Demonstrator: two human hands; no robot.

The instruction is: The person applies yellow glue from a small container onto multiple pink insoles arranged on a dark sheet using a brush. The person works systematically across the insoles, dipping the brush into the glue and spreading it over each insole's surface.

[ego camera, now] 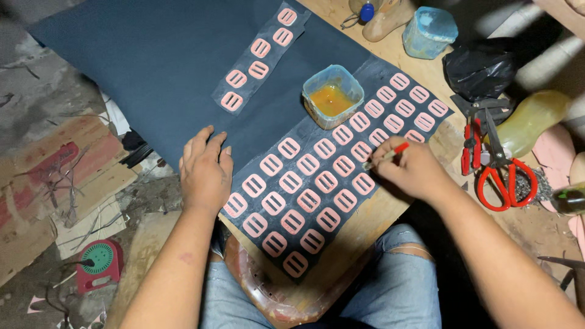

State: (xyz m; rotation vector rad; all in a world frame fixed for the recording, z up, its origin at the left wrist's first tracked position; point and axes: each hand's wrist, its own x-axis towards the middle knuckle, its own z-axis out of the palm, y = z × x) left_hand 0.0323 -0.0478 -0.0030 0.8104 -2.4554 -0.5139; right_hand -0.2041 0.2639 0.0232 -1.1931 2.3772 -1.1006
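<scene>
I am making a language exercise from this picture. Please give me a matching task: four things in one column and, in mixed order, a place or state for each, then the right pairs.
Things:
1. left hand
2. right hand
3. square tub of orange liquid
4. red-handled scissors

Places or states:
A. lying to the right of the dark sheets
B. flat on the large dark sheet
C. holding a thin red-tipped tool over the pink pieces
D. standing between the two groups of pink pieces

Pairs: 1-B, 2-C, 3-D, 4-A
</scene>
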